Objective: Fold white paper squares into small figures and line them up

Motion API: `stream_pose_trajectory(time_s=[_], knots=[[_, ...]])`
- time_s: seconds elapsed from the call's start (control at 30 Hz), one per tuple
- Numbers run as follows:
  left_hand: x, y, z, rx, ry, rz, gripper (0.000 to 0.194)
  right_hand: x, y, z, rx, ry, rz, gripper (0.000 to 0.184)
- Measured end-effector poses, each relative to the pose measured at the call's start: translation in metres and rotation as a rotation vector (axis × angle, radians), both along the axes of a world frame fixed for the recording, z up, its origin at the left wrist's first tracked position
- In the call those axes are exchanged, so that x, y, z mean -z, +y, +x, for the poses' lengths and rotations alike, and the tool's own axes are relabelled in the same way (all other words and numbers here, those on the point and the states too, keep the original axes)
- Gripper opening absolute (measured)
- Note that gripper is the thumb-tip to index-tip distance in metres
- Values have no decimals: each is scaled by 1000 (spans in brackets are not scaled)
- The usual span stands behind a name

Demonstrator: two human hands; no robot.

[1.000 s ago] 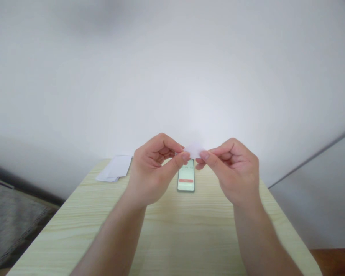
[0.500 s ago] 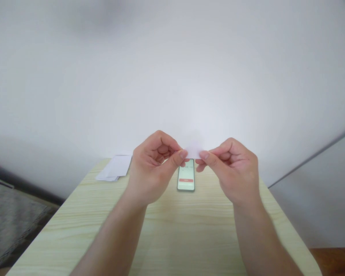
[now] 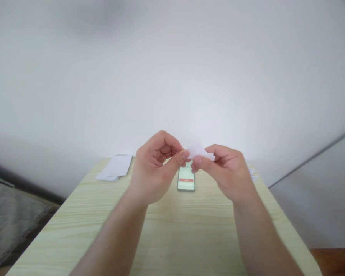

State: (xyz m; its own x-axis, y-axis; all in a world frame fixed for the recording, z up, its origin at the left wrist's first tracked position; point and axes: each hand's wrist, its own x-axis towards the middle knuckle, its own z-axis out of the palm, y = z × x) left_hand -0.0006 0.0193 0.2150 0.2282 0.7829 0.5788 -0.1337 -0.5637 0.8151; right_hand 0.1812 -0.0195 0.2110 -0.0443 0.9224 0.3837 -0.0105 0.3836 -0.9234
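Notably, the left hand pinches the small paper at nine o'clock and the right hand near five; even thumb pressure should best keep its edges straight.

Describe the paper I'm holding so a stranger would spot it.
Find the pale wooden table. Over it, the left hand and right hand pinch a small white paper. Unlike the paper stack lying at the table's far left, it's held up.
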Motion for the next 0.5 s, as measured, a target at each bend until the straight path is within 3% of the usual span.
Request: stream_pose_trajectory(time_s=[0.33,0.5], knots=[[0,2,-4,44,44,-26,16,-6,-4,8,1,-131,-85,33],[0,5,-7,62,55,-50,16,-6,-2,12,32,-219,-56,39]])
